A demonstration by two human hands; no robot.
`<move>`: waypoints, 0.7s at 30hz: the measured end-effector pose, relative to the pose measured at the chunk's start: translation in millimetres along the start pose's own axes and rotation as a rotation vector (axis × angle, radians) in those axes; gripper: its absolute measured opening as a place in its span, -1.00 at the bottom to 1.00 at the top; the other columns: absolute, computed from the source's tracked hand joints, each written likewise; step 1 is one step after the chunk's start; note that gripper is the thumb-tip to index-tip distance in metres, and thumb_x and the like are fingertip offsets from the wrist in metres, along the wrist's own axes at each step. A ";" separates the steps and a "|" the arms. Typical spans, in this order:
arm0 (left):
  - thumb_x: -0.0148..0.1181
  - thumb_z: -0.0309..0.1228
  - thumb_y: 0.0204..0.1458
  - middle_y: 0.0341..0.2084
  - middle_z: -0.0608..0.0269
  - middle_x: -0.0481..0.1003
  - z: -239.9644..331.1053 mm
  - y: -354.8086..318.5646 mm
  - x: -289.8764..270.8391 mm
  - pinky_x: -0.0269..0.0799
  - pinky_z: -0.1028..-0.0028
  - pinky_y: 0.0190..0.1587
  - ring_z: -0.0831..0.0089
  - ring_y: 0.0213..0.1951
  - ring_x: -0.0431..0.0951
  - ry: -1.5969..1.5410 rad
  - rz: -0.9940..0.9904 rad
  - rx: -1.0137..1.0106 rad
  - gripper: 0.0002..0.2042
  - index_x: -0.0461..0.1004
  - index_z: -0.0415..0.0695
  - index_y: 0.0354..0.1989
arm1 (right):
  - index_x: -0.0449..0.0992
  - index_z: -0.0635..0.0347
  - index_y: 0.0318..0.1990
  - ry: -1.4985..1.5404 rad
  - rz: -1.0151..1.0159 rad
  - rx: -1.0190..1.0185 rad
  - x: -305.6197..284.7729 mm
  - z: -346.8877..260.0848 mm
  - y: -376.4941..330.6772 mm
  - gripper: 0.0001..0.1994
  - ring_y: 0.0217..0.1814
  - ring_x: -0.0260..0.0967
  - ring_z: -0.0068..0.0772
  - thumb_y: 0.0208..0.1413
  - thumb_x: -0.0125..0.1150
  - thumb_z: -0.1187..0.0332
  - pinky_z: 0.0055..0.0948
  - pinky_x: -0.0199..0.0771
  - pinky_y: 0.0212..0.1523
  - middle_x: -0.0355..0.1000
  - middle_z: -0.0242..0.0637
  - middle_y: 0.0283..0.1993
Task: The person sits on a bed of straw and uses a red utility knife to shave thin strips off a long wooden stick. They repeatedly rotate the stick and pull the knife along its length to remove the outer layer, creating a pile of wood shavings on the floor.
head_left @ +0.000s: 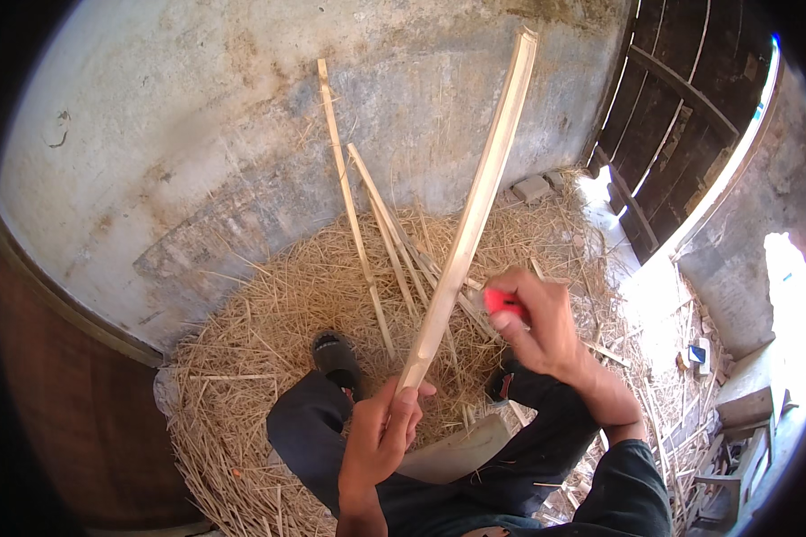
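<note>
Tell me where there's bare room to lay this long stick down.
Little bare ground shows. Straw covers the floor from the wall to your feet. Loose sticks crowd the middle, beyond the long stick in your left hand. The straw left of your sandal, toward the wall, looks freest.

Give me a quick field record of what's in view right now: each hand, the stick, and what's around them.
left hand: grips the lower end of the long stick
long stick: pale, flat, points up and away toward the wall
right hand: closed on a red-handled tool, against the stick's right edge
red-handled tool: blade not visible
thin slats: several lean on the wall behind
wall: grey, stained
ground: straw heaped underfoot
foot: dark sandal on the straw
door: dark wooden, upper right
</note>
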State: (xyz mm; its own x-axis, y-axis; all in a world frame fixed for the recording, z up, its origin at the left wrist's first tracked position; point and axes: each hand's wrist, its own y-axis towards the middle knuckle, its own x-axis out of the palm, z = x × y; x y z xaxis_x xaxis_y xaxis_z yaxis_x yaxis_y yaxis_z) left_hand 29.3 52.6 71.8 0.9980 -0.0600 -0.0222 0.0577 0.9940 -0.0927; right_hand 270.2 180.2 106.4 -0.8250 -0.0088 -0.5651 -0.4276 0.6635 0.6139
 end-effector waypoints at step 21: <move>0.11 -0.45 0.43 -0.39 -0.04 0.64 -9.3 1.1 17.1 0.47 0.18 -0.42 0.01 -0.46 0.65 0.436 0.227 0.263 -0.84 0.53 -0.26 0.03 | 0.70 0.13 -0.03 -0.221 -0.019 -0.204 24.3 -17.3 -12.3 -0.62 -0.57 0.45 -0.37 0.08 0.58 0.13 -0.35 0.40 -0.58 0.39 -0.41 -0.48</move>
State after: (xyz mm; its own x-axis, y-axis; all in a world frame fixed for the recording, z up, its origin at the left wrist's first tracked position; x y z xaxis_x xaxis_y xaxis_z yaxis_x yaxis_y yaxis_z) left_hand 46.2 51.8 62.1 0.8854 0.1816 -0.4278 -0.0965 0.9723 0.2130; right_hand 249.0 159.0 94.7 -0.7252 0.1580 -0.6702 -0.5260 0.5009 0.6873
